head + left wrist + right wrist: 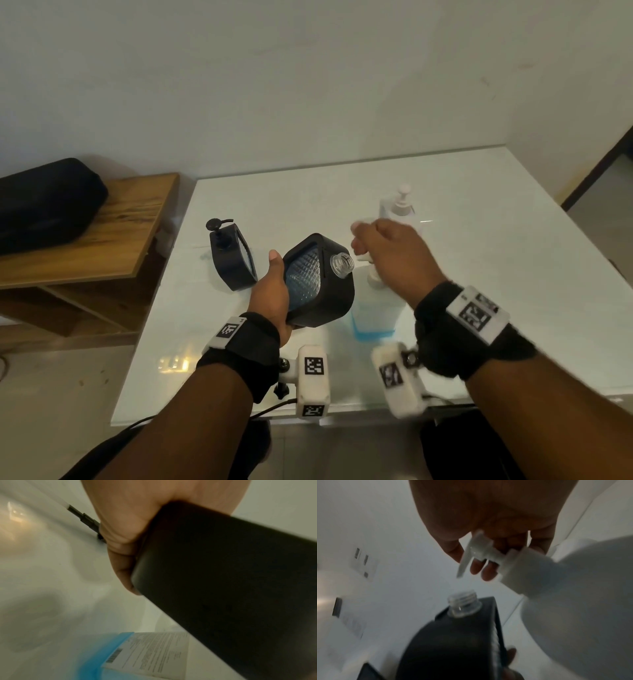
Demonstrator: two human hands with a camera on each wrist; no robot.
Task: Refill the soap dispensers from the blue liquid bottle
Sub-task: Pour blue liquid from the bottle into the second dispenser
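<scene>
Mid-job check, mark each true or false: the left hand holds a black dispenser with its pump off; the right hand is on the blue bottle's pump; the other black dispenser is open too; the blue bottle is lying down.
1. The left hand holds a black dispenser with its neck open: true.
2. The right hand is at the blue bottle's pump: true.
3. The second black dispenser has no pump: false, its pump is on.
4. The blue bottle lies flat: false, it stands upright on the table.
</scene>
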